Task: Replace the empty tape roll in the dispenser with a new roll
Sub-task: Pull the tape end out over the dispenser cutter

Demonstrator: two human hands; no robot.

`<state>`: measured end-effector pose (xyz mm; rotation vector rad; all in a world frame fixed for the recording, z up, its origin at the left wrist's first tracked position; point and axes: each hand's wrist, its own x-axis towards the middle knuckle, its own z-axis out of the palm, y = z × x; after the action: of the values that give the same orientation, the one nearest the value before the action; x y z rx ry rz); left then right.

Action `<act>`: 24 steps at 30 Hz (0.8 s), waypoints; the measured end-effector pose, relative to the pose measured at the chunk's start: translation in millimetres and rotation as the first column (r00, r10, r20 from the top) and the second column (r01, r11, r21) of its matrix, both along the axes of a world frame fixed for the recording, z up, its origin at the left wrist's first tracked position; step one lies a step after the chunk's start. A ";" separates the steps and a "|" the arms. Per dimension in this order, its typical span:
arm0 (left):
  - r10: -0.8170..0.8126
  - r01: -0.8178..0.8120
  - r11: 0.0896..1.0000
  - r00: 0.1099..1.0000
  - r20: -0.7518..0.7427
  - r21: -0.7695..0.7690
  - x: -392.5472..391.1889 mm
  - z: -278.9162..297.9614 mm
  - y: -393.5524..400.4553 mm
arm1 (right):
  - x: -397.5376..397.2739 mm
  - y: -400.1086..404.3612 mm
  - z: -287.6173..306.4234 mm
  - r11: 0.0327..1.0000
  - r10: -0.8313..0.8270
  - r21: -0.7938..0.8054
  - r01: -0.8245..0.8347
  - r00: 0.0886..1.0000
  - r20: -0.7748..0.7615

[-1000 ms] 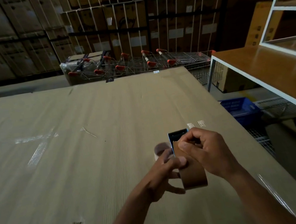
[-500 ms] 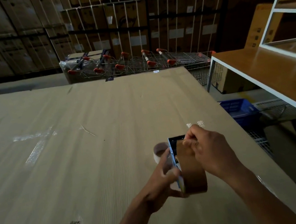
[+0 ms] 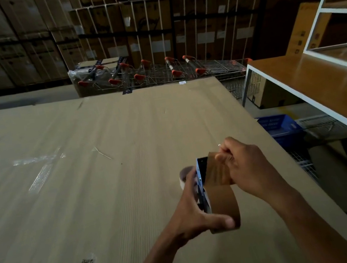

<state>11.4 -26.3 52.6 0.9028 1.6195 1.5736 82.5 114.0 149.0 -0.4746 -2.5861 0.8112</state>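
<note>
A brown tape roll sits in a blue tape dispenser whose toothed blade points away from me. My left hand grips the dispenser and roll from the left, thumb across the roll's lower edge. My right hand pinches the loose brown tape end, drawn up from the roll to just right of the blade. An empty pale cardboard tape core lies on the table behind my left fingers, partly hidden.
Everything rests on a large cardboard-covered table with clear tape strips at the left and a torn patch near the front. A wooden shelf with a white frame stands right, a blue crate beneath. Shopping trolleys line the back.
My right hand has pulled the tape end up and away from the roll, toward the blade. My left thumb has slid down onto the roll's lower edge.
</note>
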 end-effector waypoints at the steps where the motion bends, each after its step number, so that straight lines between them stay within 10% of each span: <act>1: -0.003 0.003 1.000 0.998 0.060 -0.004 1.8 -2.5 0.0 | -0.9 0.0 1.8 1.000 0.012 0.020 -0.013 1.000 0.016; 5: 0.115 -0.100 0.993 0.926 0.359 -0.061 7.0 -1.2 5.5 | -1.9 2.2 6.4 0.999 0.035 0.032 -0.037 0.998 0.046; 24: 0.070 -0.059 0.997 0.920 0.385 -0.039 32.5 -9.8 7.9 | 8.9 -1.7 8.8 0.968 0.185 0.136 -0.212 0.965 0.185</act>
<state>43.9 -18.4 42.7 0.4864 1.3935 1.6486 91.3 112.3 157.8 -0.2498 -2.8647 0.6491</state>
